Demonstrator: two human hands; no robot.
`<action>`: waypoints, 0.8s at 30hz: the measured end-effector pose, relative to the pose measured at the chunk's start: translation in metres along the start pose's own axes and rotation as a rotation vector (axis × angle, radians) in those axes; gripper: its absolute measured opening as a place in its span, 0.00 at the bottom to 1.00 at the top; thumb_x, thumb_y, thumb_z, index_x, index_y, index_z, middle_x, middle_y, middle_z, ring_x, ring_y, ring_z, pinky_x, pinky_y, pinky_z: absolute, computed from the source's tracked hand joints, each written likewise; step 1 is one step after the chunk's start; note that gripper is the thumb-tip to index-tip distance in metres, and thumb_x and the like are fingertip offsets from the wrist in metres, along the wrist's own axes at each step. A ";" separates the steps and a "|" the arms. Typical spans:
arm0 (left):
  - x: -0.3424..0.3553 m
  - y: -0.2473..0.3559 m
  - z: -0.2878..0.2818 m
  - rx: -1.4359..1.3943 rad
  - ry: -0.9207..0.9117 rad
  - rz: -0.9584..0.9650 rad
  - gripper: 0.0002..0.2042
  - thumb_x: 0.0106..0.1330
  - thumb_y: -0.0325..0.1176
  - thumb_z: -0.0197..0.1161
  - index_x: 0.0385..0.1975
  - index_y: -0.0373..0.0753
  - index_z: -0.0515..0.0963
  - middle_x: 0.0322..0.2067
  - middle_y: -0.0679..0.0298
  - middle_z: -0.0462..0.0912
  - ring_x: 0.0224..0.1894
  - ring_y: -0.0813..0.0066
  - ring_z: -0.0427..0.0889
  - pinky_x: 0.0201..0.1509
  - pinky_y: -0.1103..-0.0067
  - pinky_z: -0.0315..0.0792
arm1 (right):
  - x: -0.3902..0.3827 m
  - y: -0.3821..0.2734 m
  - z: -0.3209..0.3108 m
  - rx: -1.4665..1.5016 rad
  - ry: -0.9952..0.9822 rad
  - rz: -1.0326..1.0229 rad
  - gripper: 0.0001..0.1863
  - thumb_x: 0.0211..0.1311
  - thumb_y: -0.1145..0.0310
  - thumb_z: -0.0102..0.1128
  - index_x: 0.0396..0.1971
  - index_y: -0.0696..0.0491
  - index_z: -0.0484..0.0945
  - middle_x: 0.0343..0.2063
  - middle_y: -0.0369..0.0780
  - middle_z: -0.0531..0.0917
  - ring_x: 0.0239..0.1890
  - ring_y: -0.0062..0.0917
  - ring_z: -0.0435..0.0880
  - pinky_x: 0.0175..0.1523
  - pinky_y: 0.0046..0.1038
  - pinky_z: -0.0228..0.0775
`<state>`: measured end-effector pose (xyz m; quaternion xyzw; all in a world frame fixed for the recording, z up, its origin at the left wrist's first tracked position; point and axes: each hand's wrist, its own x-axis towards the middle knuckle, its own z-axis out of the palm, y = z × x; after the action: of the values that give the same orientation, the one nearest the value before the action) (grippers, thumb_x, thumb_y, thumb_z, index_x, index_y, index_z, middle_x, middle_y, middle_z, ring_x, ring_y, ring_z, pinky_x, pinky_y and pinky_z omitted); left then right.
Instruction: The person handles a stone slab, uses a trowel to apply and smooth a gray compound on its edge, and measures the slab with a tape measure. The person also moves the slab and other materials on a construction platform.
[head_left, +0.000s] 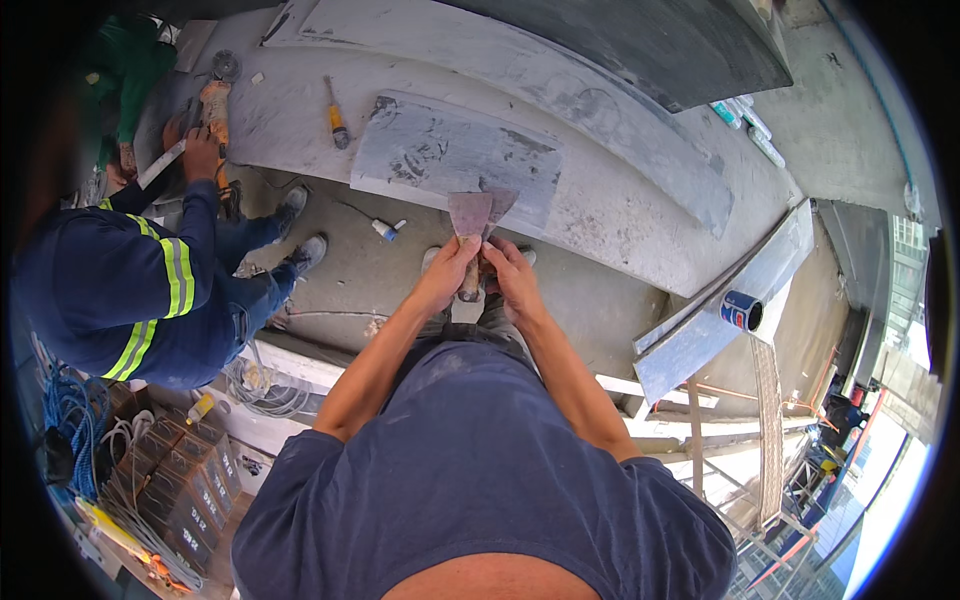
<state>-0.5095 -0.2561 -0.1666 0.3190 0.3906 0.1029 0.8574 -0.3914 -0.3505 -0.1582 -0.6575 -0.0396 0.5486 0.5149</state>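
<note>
Two putty knives meet in front of my body, blades pointing away from me. My left hand [447, 272] is closed on one putty knife [470, 212], whose wide blade is smeared pinkish-grey. Closed around the other putty knife [502, 205] is my right hand [514, 282]. Its blade lies partly behind the first one. A worn handle [468, 287] shows between my hands; the other handle is mostly hidden by my fingers. Just beyond the blades, a grey stone slab [405, 150] with dark smudges lies on the pale ledge.
A yellow-handled screwdriver [337, 125] lies left of the slab. Further left, a person in a navy jacket [110, 290] works beside an orange angle grinder [214, 100]. A blue plug [384, 230] lies on the floor. At right, a can [741, 311] stands on a leaning board [690, 345].
</note>
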 end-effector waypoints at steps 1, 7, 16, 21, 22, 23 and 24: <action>-0.003 0.001 -0.003 0.024 -0.031 -0.037 0.20 0.84 0.51 0.51 0.61 0.43 0.71 0.36 0.67 0.78 0.30 0.77 0.79 0.24 0.77 0.76 | 0.002 0.001 0.001 0.057 -0.051 0.019 0.22 0.78 0.62 0.56 0.66 0.55 0.72 0.40 0.35 0.81 0.39 0.21 0.81 0.38 0.26 0.76; -0.003 0.012 -0.004 0.095 -0.227 -0.057 0.21 0.83 0.54 0.50 0.63 0.47 0.71 0.35 0.68 0.77 0.30 0.79 0.79 0.20 0.77 0.70 | 0.004 0.004 0.005 0.307 -0.097 -0.027 0.17 0.81 0.64 0.51 0.62 0.54 0.73 0.39 0.34 0.81 0.36 0.20 0.80 0.36 0.26 0.76; 0.007 0.021 -0.009 0.018 -0.018 0.010 0.15 0.82 0.44 0.53 0.58 0.42 0.73 0.34 0.64 0.79 0.16 0.79 0.69 0.15 0.79 0.61 | 0.033 -0.028 -0.021 -0.012 0.313 -0.339 0.18 0.78 0.64 0.52 0.61 0.53 0.75 0.40 0.38 0.85 0.39 0.25 0.85 0.45 0.32 0.80; 0.064 -0.017 -0.059 -0.125 0.123 0.049 0.14 0.83 0.44 0.51 0.55 0.42 0.73 0.32 0.65 0.76 0.20 0.79 0.70 0.19 0.79 0.63 | 0.034 -0.045 -0.021 -1.083 0.353 -0.605 0.24 0.75 0.62 0.57 0.67 0.52 0.75 0.44 0.48 0.82 0.43 0.43 0.86 0.47 0.46 0.79; 0.073 -0.025 -0.065 -0.127 0.176 -0.037 0.14 0.83 0.45 0.51 0.54 0.43 0.72 0.32 0.66 0.75 0.21 0.79 0.70 0.20 0.80 0.63 | 0.032 -0.044 -0.014 -1.268 0.302 -0.699 0.24 0.75 0.62 0.57 0.67 0.51 0.76 0.46 0.50 0.81 0.44 0.46 0.85 0.48 0.48 0.79; 0.076 -0.034 -0.069 -0.111 0.160 -0.001 0.14 0.83 0.46 0.50 0.54 0.43 0.72 0.31 0.67 0.74 0.21 0.80 0.69 0.20 0.80 0.62 | 0.031 -0.042 -0.004 -1.360 0.234 -0.695 0.25 0.73 0.62 0.58 0.68 0.47 0.77 0.50 0.52 0.79 0.46 0.52 0.84 0.49 0.52 0.78; 0.080 -0.041 -0.072 -0.087 0.164 -0.003 0.14 0.84 0.47 0.50 0.54 0.44 0.72 0.30 0.68 0.73 0.21 0.81 0.69 0.20 0.80 0.61 | 0.031 -0.042 0.007 -1.476 0.191 -0.606 0.26 0.72 0.63 0.59 0.69 0.46 0.76 0.49 0.52 0.79 0.46 0.52 0.84 0.49 0.52 0.79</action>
<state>-0.5115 -0.2197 -0.2762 0.2713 0.4552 0.1443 0.8357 -0.3635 -0.3075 -0.1483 -0.8330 -0.5247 0.1589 0.0752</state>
